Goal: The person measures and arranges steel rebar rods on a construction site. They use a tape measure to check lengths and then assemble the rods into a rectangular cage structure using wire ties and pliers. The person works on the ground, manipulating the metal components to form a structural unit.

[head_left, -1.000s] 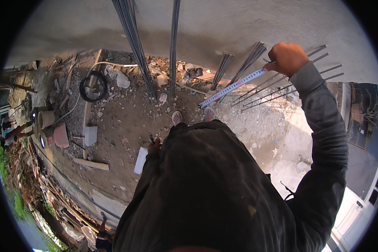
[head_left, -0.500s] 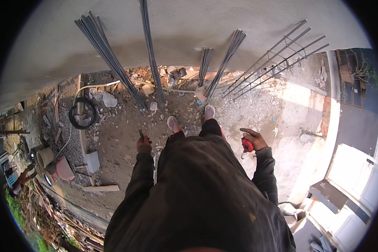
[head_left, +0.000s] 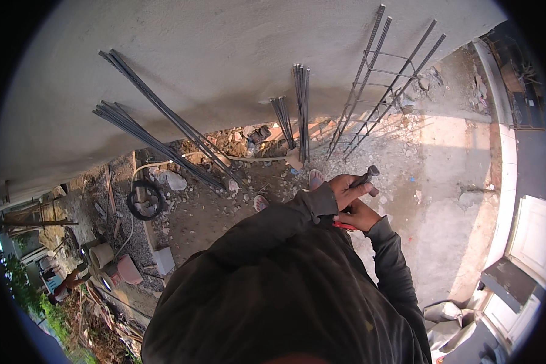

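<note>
My left hand [head_left: 346,189] has its fingers wrapped round a dark metal hand tool [head_left: 370,174]; the blunt, wider end sticks out past the thumb, and the rest is hidden in the fist. Just below, close against my body, my right hand [head_left: 360,215] is closed on a red tape measure [head_left: 344,226], most of which the fingers and the left sleeve cover. The two hands are close together, the left forearm lying across my front. Whether they touch is hard to tell.
Bundles of steel rebar [head_left: 155,94] and a tied rebar cage [head_left: 388,79] lean on the grey wall [head_left: 224,54]. At left are a coil of black wire [head_left: 144,200], a yellowish hose [head_left: 249,159] and a pink bucket [head_left: 129,269]. Rubble litters the ground by my sandals. White panels [head_left: 531,239] stand at right.
My left hand has swung from the left across my body with the dark tool, up to my right hand. The right hand has drawn in toward my body with the tape measure. The view has turned.
</note>
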`<state>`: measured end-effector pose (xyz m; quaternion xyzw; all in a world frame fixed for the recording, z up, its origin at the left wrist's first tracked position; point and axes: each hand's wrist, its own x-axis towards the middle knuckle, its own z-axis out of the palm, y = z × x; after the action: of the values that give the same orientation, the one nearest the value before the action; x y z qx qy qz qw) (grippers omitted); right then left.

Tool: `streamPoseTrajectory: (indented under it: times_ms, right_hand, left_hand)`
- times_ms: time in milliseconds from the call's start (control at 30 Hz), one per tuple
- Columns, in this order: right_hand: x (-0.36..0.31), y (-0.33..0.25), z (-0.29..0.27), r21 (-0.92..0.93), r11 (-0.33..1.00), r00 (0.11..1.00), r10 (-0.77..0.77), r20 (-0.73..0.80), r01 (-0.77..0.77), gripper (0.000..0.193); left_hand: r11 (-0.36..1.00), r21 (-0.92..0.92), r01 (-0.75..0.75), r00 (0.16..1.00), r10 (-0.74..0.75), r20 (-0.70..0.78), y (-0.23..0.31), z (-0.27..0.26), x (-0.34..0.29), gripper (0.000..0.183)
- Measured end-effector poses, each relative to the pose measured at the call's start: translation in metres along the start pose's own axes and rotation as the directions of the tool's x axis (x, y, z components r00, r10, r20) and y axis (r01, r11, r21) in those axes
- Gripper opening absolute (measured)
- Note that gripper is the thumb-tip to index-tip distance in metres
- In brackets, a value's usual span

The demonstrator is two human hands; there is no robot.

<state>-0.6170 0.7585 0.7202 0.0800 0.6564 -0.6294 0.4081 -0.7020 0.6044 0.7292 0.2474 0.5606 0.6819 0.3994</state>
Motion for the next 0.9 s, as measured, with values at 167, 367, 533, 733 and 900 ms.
streamPoseTrajectory:
  times_ms: [167, 367, 533, 733, 900]
  right_hand:
    - [0.02, 0.108, -0.025, -0.284, 0.903, 0.886, -0.395, -0.244, 0.324, 0.039]
    - [-0.009, 0.048, -0.052, 0.285, 0.934, 0.941, -0.123, -0.315, 0.218, 0.027]
    - [-0.042, 0.108, -0.105, 0.383, 0.88, 0.738, 0.057, -0.673, 0.282, 0.025]
    - [-0.094, 0.204, -0.125, 0.5, 0.814, 0.509, 0.308, -0.804, 0.296, 0.021]
    - [-0.115, 0.275, -0.104, 0.512, 0.819, 0.39, 0.396, -0.831, 0.26, 0.02]
  left_hand:
    - [0.924, 0.345, 0.163, 0.951, -0.24, 0.194, -0.013, 0.026, 0.066, 0.06]
    - [0.981, -0.066, 0.183, 0.957, -0.193, -0.215, -0.049, -0.043, 0.097, 0.047]
    - [0.854, 0.145, 0.499, 0.188, 0.057, -0.981, -0.081, -0.172, 0.147, 0.064]
    - [0.816, -0.038, 0.577, -0.016, -0.035, -0.999, -0.062, -0.215, 0.193, 0.055]
    - [0.764, 0.077, 0.64, -0.023, 0.119, -0.993, -0.074, -0.211, 0.188, 0.045]
